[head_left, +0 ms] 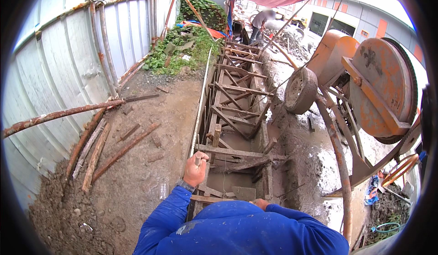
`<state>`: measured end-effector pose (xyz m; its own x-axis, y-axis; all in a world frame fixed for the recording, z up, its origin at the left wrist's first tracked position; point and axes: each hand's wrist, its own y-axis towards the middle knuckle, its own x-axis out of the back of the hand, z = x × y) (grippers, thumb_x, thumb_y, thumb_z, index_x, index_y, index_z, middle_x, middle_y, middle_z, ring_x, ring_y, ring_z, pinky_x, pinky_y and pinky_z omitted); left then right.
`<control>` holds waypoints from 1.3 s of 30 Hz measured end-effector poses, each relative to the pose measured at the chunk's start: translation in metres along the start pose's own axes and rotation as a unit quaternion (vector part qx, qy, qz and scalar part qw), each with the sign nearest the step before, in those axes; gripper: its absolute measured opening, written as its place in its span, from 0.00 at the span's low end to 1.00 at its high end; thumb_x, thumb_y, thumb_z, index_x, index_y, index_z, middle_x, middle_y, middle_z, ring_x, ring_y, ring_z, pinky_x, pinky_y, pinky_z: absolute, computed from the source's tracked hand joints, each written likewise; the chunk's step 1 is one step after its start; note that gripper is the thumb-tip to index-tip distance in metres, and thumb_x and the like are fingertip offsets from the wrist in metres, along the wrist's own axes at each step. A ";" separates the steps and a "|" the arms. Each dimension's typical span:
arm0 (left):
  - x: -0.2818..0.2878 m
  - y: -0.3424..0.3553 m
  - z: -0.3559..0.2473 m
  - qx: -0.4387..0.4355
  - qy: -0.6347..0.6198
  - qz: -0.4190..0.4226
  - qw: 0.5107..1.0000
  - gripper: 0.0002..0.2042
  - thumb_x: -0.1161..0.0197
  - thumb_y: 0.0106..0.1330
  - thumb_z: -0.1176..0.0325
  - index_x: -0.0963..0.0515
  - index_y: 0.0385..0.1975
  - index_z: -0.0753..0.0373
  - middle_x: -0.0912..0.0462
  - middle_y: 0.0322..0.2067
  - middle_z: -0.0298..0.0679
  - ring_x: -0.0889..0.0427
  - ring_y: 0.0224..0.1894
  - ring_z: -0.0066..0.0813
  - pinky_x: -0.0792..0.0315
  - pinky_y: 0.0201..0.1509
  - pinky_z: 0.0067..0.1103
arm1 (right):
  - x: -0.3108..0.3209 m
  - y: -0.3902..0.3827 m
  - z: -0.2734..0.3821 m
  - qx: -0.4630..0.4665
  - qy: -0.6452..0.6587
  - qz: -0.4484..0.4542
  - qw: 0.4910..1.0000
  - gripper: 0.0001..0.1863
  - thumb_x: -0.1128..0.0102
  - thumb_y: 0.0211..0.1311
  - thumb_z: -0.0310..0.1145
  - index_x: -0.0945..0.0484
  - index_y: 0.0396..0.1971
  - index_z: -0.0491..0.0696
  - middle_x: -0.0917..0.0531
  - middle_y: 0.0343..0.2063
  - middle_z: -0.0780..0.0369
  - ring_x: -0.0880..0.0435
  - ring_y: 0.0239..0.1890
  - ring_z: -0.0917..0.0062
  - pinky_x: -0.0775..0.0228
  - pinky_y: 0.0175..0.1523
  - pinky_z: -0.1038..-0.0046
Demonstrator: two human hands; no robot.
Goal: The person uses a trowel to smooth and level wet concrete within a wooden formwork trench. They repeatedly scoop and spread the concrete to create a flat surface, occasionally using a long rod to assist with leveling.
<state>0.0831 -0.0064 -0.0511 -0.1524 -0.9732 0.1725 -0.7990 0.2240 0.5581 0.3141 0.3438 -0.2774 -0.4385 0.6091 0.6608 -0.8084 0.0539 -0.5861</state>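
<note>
My left hand (pixel 195 169) is closed in a fist at the left edge of the trench formwork. A short greyish stub (pixel 198 161), like the end of a stick or handle, shows in its grip; the rest is hidden. My right hand (pixel 261 203) is low at the formwork's right side, mostly hidden by my blue-sleeved body, so its fingers do not show. Between the hands, a flat greyish rectangular piece (pixel 244 193) lies inside the formwork. Just beyond my left hand, a wooden crosspiece (pixel 230 151) spans the timber frame.
Braced timber formwork (pixel 232 105) runs away along the trench. An orange concrete mixer (pixel 376 82) with a wheel stands on the right. Loose boards (pixel 125 152) lie on the left dirt beside a metal sheet fence (pixel 59 72). Another person (pixel 260 23) bends at the far end.
</note>
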 end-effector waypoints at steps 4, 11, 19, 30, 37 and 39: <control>0.000 0.001 0.002 0.010 0.019 0.020 1.000 0.04 0.46 0.68 0.76 0.24 0.36 0.64 0.17 0.31 0.45 0.16 0.33 0.43 0.23 0.40 0.30 | -0.006 -0.006 -0.009 0.013 0.002 -0.027 1.000 0.36 0.56 0.72 0.62 0.14 0.37 0.41 0.14 0.40 0.42 0.15 0.47 0.46 0.26 0.52 0.53; -0.004 -0.002 0.009 0.052 0.004 0.026 0.998 0.03 0.45 0.68 0.76 0.24 0.36 0.65 0.16 0.31 0.45 0.16 0.34 0.42 0.24 0.41 0.31 | -0.008 -0.006 -0.017 0.072 -0.075 -0.006 0.995 0.33 0.59 0.74 0.57 0.13 0.34 0.43 0.13 0.38 0.44 0.15 0.44 0.44 0.25 0.49 0.51; -0.003 -0.007 0.023 0.061 -0.017 0.026 0.998 0.03 0.44 0.71 0.74 0.24 0.37 0.64 0.20 0.29 0.39 0.21 0.32 0.32 0.28 0.39 0.26 | -0.003 -0.012 -0.006 0.093 -0.100 0.012 0.991 0.32 0.60 0.75 0.56 0.13 0.37 0.44 0.13 0.39 0.45 0.15 0.45 0.46 0.24 0.50 0.52; -0.002 -0.008 0.028 0.071 0.001 0.034 0.997 0.02 0.44 0.70 0.75 0.25 0.36 0.65 0.16 0.34 0.44 0.16 0.37 0.40 0.24 0.44 0.30 | -0.028 0.004 -0.024 0.068 -0.069 0.021 0.995 0.35 0.62 0.76 0.59 0.14 0.36 0.43 0.14 0.41 0.44 0.16 0.49 0.46 0.25 0.52 0.55; -0.004 -0.009 0.030 0.072 -0.008 0.029 0.997 0.02 0.44 0.70 0.75 0.25 0.35 0.65 0.16 0.34 0.44 0.16 0.37 0.38 0.24 0.44 0.30 | -0.031 0.001 -0.031 0.081 -0.034 0.014 0.996 0.34 0.62 0.76 0.58 0.15 0.37 0.43 0.14 0.39 0.45 0.15 0.47 0.47 0.25 0.51 0.54; -0.004 -0.009 0.030 0.068 -0.002 0.029 0.997 0.02 0.45 0.70 0.75 0.25 0.35 0.65 0.16 0.34 0.44 0.16 0.37 0.39 0.24 0.44 0.30 | -0.029 -0.004 -0.031 0.082 -0.015 0.010 0.996 0.34 0.62 0.76 0.58 0.15 0.36 0.42 0.14 0.39 0.44 0.15 0.47 0.47 0.26 0.51 0.53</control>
<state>0.0737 -0.0062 -0.0812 -0.2018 -0.9593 0.1975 -0.8603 0.2700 0.4324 0.3424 0.3500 -0.3084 -0.4650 0.5855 0.6641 -0.8513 -0.0898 -0.5169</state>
